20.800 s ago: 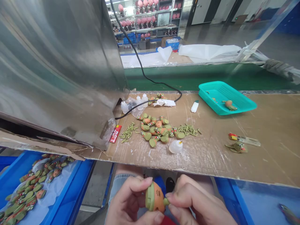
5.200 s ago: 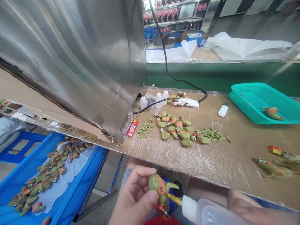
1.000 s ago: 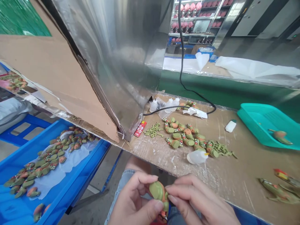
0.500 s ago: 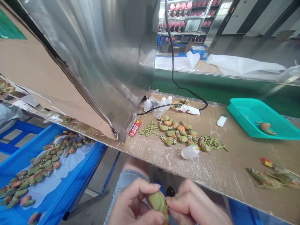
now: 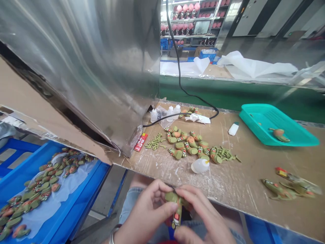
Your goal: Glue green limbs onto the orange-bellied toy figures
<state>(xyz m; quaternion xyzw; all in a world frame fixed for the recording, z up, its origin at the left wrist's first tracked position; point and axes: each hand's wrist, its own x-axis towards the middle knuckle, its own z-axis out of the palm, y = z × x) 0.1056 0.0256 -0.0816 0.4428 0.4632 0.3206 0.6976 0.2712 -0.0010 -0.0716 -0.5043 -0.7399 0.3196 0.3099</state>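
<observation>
Holding green-orange figure between left hand, right hand, long axis pointing down.

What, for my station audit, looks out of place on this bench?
The cardboard sheet at left is torn and bent up against the stainless steel panel. Its edge is ragged, and it stands up instead of lying flat.
</observation>
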